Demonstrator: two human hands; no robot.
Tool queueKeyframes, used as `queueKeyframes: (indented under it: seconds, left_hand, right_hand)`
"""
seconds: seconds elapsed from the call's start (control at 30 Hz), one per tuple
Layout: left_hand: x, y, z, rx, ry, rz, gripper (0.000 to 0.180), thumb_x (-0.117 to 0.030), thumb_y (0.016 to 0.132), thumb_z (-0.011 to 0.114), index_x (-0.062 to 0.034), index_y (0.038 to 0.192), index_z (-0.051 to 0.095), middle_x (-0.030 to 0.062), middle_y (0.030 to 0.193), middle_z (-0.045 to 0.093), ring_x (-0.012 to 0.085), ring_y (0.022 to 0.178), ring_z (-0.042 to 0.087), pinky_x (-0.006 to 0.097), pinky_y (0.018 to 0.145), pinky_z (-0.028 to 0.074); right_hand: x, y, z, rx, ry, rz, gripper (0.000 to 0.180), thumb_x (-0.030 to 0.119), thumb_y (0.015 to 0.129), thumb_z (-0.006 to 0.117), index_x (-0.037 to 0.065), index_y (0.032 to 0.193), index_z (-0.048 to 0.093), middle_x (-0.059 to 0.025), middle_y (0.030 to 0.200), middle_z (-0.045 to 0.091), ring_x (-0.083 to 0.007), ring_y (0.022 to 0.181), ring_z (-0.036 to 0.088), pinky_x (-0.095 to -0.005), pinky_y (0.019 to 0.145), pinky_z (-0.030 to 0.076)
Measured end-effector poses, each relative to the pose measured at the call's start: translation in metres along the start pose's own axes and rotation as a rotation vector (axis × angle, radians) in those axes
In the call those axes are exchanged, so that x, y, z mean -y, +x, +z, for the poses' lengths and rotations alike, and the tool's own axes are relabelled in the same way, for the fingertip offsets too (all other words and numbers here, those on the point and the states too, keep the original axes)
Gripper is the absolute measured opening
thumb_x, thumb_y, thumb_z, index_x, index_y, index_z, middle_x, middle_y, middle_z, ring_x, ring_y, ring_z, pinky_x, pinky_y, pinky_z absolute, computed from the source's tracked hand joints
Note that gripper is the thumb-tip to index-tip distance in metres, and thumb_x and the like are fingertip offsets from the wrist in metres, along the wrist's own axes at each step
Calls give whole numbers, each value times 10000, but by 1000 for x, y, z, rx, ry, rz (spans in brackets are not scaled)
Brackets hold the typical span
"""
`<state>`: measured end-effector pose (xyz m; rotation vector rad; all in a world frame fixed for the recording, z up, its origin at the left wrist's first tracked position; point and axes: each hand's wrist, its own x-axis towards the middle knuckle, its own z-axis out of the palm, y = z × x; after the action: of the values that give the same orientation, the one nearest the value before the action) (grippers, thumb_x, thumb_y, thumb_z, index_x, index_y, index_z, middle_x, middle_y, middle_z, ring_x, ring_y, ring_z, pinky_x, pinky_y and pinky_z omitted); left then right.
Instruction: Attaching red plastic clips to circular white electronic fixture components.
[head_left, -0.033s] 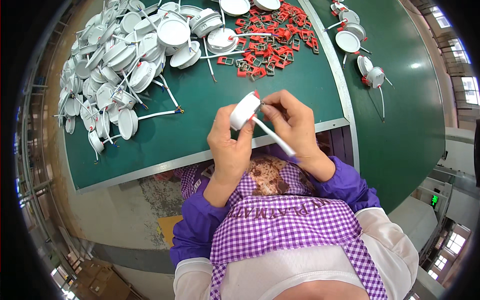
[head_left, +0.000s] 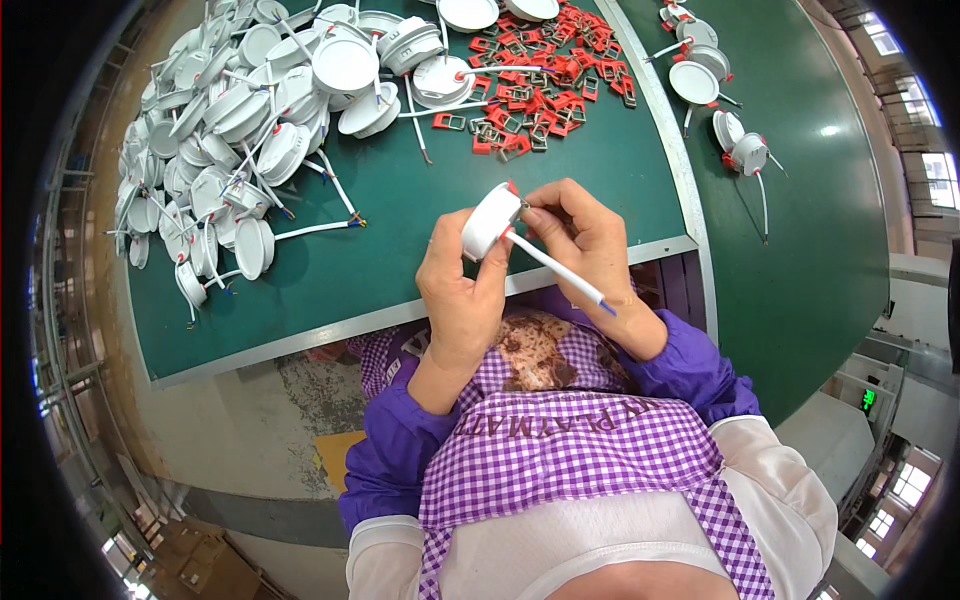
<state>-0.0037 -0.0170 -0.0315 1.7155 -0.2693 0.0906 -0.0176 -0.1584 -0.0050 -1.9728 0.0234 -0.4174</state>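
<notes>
Just above the table's near edge, my left hand grips a round white downlight by its rim, fingers closed round it and the thumb underneath. The disc is tilted on its side. A red clip tip stands up at its upper edge. From a red grommet on the lower side a white cable runs down to the right, ending in blue wire. With thumb and index finger pinched, my right hand holds a small metal spring clip against the downlight's right side; the fingers partly hide it.
A heap of white downlights with cables covers the green table's left part. Red-and-metal clips are piled at its far middle. Past a pale metal rail, a second green surface carries several downlights.
The cable's free end has swung a little, and its blue wire now shows sharply. Both hands stay nearly where they were, still on the downlight and clip.
</notes>
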Motion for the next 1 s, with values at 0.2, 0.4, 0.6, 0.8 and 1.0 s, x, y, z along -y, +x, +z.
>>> queueKeyframes:
  seconds: [0.2,0.4,0.6,0.8,1.0]
  left_hand:
    - [-8,-7,0,8,-433,-267,229,-41,922,653,10,1118,546,52,1007,625,110,899,610,252,795,510]
    - [-18,-12,-2,-5,-469,-252,281,-10,920,639,22,1171,519,74,1086,616,120,966,608,268,837,516]
    - [-23,-19,-8,101,-374,-256,300,-3,916,645,26,1186,518,85,1088,623,129,974,618,275,861,523]
    - [-22,-17,-18,111,-598,-397,284,-6,914,648,27,1173,536,80,1072,634,127,961,624,283,872,528]
    - [-24,-2,-44,277,-397,-428,299,15,876,665,19,1160,572,69,1031,659,117,932,629,249,812,510]
  right_hand:
    - [-13,0,-11,144,66,19,171,-11,855,663,-2,1010,593,-104,863,622,-171,747,609,-308,678,500]
    - [15,4,-30,258,214,280,402,-3,861,667,3,1248,556,-129,1038,671,-183,838,677,-291,727,537]
    - [14,6,-37,322,88,197,446,1,853,678,-3,1279,545,-161,1057,692,-203,901,713,-315,736,562]
    - [14,5,-33,377,128,268,452,11,832,705,5,1262,567,-169,1022,696,-194,877,716,-303,722,560]
    - [-7,52,-37,482,-155,-74,414,2,794,697,73,1197,639,-108,1117,658,-231,915,665,-337,785,540]
